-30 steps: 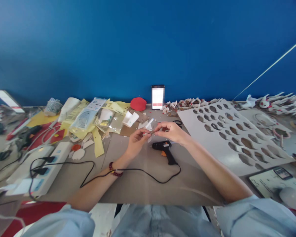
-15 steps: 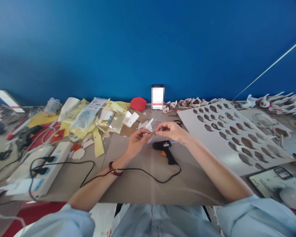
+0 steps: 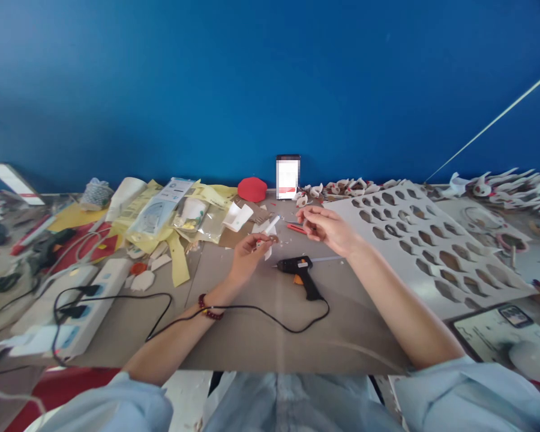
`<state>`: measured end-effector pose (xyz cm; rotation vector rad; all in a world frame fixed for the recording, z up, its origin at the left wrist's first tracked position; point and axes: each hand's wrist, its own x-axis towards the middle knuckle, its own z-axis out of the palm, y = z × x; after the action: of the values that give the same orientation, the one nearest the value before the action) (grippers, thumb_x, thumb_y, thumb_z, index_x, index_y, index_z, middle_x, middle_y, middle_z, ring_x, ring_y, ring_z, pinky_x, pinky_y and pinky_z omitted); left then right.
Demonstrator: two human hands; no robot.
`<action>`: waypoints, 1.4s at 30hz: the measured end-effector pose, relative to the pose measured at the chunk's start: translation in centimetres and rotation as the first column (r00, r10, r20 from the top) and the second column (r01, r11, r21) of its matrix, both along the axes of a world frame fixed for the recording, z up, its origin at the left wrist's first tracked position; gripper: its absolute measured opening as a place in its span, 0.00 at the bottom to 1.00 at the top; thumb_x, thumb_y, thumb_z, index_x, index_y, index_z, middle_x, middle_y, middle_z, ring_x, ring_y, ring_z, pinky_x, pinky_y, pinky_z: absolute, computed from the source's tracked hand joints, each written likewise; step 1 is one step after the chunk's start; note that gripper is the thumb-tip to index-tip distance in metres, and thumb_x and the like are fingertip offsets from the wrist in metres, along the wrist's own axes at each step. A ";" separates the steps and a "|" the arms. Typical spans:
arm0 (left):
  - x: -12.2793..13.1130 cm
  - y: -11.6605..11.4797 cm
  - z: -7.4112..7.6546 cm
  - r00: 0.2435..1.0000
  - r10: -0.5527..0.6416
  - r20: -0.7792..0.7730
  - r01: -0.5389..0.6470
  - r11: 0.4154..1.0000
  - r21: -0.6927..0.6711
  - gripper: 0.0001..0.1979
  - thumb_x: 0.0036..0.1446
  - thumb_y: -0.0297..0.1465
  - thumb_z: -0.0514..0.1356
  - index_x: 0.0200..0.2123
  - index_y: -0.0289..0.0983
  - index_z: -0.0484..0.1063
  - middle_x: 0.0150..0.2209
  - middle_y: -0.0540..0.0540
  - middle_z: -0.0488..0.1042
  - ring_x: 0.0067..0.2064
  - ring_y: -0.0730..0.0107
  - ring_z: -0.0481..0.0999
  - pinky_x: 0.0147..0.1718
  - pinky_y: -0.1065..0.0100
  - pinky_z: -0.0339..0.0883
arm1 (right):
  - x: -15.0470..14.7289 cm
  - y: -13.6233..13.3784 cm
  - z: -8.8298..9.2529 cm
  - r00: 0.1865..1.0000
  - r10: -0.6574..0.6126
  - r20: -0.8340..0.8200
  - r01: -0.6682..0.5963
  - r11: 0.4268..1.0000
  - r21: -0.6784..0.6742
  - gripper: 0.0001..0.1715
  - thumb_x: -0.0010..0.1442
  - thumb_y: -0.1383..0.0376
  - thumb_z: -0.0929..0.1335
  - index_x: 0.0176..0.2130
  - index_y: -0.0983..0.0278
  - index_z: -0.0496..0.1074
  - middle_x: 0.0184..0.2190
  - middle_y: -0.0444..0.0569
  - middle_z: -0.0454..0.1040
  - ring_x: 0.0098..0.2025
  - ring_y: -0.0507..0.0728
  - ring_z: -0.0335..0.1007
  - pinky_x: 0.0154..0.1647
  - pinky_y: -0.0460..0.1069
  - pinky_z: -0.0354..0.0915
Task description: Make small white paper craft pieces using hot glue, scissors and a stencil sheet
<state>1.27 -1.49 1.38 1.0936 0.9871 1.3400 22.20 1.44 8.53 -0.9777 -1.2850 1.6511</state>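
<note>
Presently, hands: apart above the table (image 3: 261, 342)
Left hand (image 3: 246, 255): fingertips pinched on a small piece (image 3: 273, 239)
Right hand (image 3: 327, 229): fingers curled beside a red tool (image 3: 295, 227); cannot tell if gripped
Glue gun (image 3: 302, 270): on table, nearer the body than both hands

a craft workshop: a cluttered table (image 3: 261, 348) against a blue wall (image 3: 252, 90) bears a glue gun (image 3: 292, 264), a power strip (image 3: 92, 318), scraps (image 3: 143, 281) and a white sheet (image 3: 409, 279) full of cut-out holes.
</note>
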 end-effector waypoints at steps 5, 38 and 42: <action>0.0 -0.1 0.3 1.000 0.000 0.005 0.000 1.000 0.002 0.10 0.44 0.35 0.69 0.29 0.37 0.74 0.32 0.46 0.77 0.35 0.69 0.74 0.34 0.68 0.64 | -0.1 0.1 -0.5 0.996 0.005 0.086 -0.005 1.000 -0.002 0.16 0.48 0.59 0.72 0.36 0.62 0.69 0.26 0.41 0.64 0.22 0.46 0.52 0.20 0.45 0.47; 0.0 0.0 0.3 1.000 -0.010 -0.023 0.010 1.000 -0.001 0.10 0.45 0.35 0.68 0.29 0.35 0.74 0.33 0.46 0.78 0.34 0.72 0.74 0.34 0.70 0.63 | 0.0 0.5 -1.6 0.954 -0.077 0.290 0.055 0.995 0.083 0.17 0.45 0.55 0.73 0.31 0.64 0.72 0.19 0.40 0.64 0.21 0.47 0.53 0.22 0.45 0.49; 0.0 0.0 0.4 1.000 -0.006 -0.030 0.006 1.000 -0.009 0.10 0.44 0.35 0.68 0.29 0.36 0.74 0.32 0.47 0.77 0.33 0.72 0.74 0.33 0.71 0.63 | -0.1 0.4 -1.4 0.945 -0.092 0.313 0.069 0.994 0.085 0.17 0.44 0.55 0.73 0.30 0.64 0.71 0.18 0.39 0.62 0.21 0.47 0.52 0.22 0.45 0.49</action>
<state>1.25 -1.52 1.73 1.1121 1.0101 1.3168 22.07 1.82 7.11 -1.2707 -1.4824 1.4126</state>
